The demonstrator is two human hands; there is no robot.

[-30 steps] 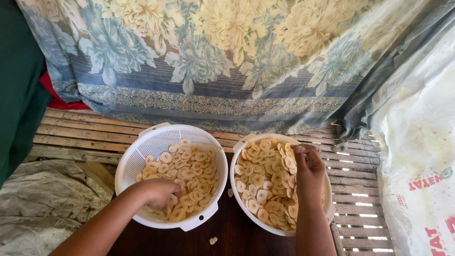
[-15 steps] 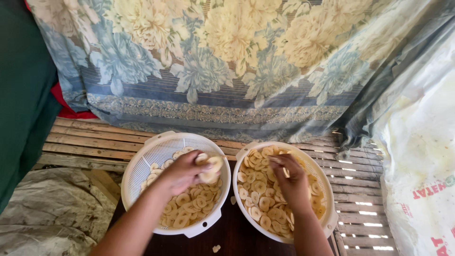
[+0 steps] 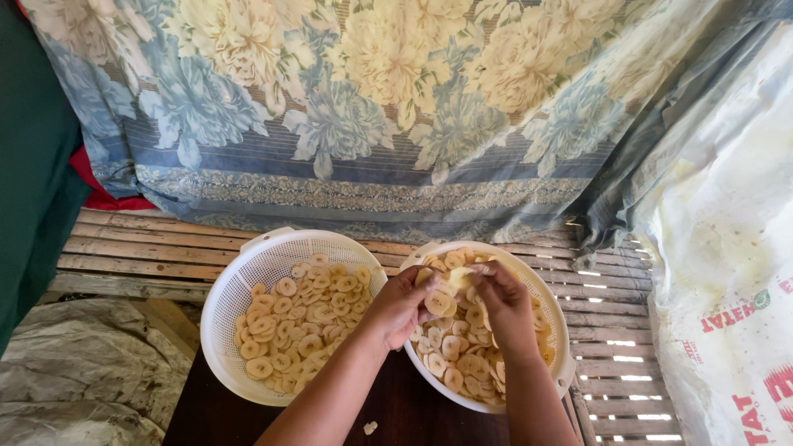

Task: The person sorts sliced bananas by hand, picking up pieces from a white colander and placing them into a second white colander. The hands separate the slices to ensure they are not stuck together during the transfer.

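Seen from above, two bare hands meet over the right-hand bowl. The left hand (image 3: 402, 304) is curled shut around a small clump of banana slices (image 3: 439, 297), pale yellow rounds stuck together. The right hand (image 3: 502, 301) pinches the same clump from the other side with bent fingertips. The clump's long axis runs roughly left to right between the hands, and its slices lie at mixed angles. It hangs just above the white bowl (image 3: 555, 326), which is full of loose slices. Touching that bowl on the left is a white plastic colander (image 3: 239, 277), about half full of similar slices. Both sit on a dark table (image 3: 405, 409) in front of a floral cloth (image 3: 372, 107) hung over a slatted wooden bench (image 3: 132, 252).
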